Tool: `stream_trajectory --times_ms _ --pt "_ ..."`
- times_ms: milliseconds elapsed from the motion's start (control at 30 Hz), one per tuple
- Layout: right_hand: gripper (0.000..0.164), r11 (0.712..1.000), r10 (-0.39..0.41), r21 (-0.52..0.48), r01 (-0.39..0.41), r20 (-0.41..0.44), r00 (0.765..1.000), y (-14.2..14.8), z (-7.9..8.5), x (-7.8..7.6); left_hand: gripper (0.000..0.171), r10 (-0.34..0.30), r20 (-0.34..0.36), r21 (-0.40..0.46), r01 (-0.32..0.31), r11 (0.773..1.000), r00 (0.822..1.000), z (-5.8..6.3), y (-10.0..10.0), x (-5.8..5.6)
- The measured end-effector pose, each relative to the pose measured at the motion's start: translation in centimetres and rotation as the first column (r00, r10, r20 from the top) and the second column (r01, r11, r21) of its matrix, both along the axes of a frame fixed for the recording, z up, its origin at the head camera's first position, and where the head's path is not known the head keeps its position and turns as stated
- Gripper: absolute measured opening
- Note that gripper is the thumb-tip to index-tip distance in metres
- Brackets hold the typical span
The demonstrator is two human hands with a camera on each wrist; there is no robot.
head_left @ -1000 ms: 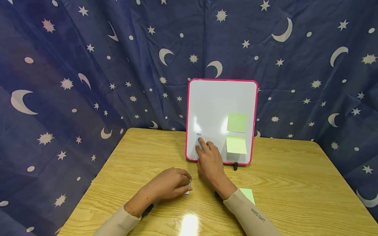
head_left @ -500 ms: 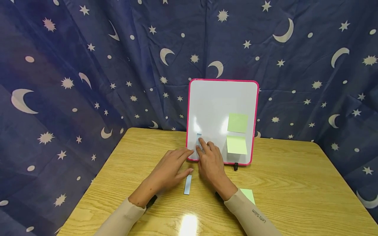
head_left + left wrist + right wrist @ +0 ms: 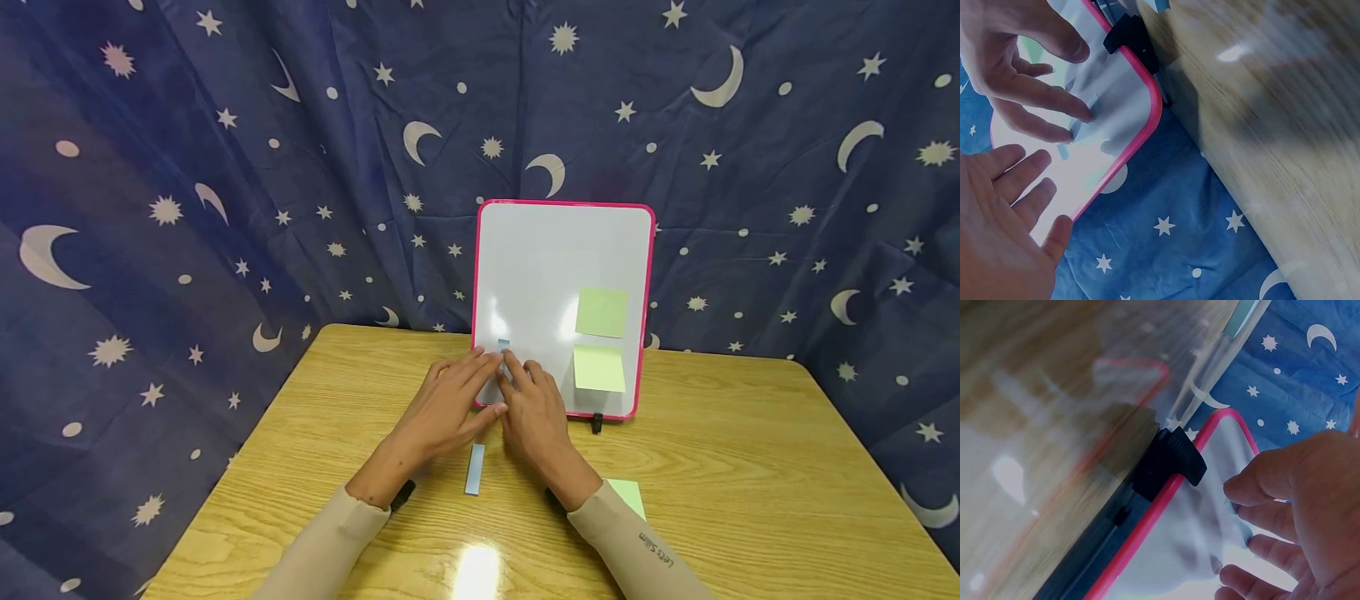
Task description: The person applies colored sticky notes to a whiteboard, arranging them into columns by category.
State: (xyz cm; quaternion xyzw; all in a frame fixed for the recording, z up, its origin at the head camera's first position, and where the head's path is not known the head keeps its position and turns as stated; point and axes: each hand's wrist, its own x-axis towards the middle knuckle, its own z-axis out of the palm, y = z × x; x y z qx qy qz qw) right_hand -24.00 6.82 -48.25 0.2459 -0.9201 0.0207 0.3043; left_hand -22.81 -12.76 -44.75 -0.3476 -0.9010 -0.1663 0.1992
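A small whiteboard [image 3: 566, 250] with a pink frame stands upright at the back of the table. Low on its left side is a narrow pale blue sticky strip [image 3: 503, 342], mostly covered by fingers. My right hand [image 3: 536, 417] rests its fingertips on this strip, fingers loosely bent in the right wrist view. Beside it, my left hand [image 3: 446, 408] reaches over the board's lower left edge, fingers extended near the strip and holding nothing. A second blue strip [image 3: 474, 469] lies on the table below the hands.
Two green sticky notes [image 3: 603, 313] hang one above the other on the board's right side. Another green note [image 3: 628, 497] lies on the table, partly under the right sleeve. A black clip [image 3: 597, 423] sits at the board's bottom edge. A star-patterned curtain [image 3: 375, 167] hangs behind.
My left hand has moved from the blue strip on the table up and forward to the board, leaving that strip behind. The right hand has stayed at its place on the board.
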Motion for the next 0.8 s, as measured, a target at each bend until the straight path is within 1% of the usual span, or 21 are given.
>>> stream_trajectory --times_ms 133,333,500,633,800 --pt "0.048 1.0 0.011 -0.011 -0.011 -0.015 1.0 0.1 0.0 0.1 0.072 0.008 -0.013 0.006 -0.008 1.0 1.0 0.0 0.2 -0.5" --pt "0.048 1.0 0.009 -0.009 -0.009 0.013 1.0 0.1 0.0 0.2 0.073 0.021 0.0 0.001 -0.021 1.0 1.0 -0.1 0.4 -0.9" --pt "0.048 1.0 0.006 -0.015 -0.005 0.022 1.0 0.1 0.0 0.2 0.073 0.016 -0.002 0.006 -0.016 1.0 1.0 -0.2 0.6 -1.4" --pt "0.049 0.999 0.008 -0.032 -0.008 0.022 1.0 0.1 0.0 0.2 0.073 0.013 -0.01 0.006 -0.013 1.0 1.0 -0.3 0.9 -1.7" --pt "0.053 0.999 0.02 -0.043 -0.019 0.025 0.999 0.0 -0.1 0.1 0.075 0.017 0.012 0.012 -0.017 1.0 1.0 -0.4 1.3 -2.1"
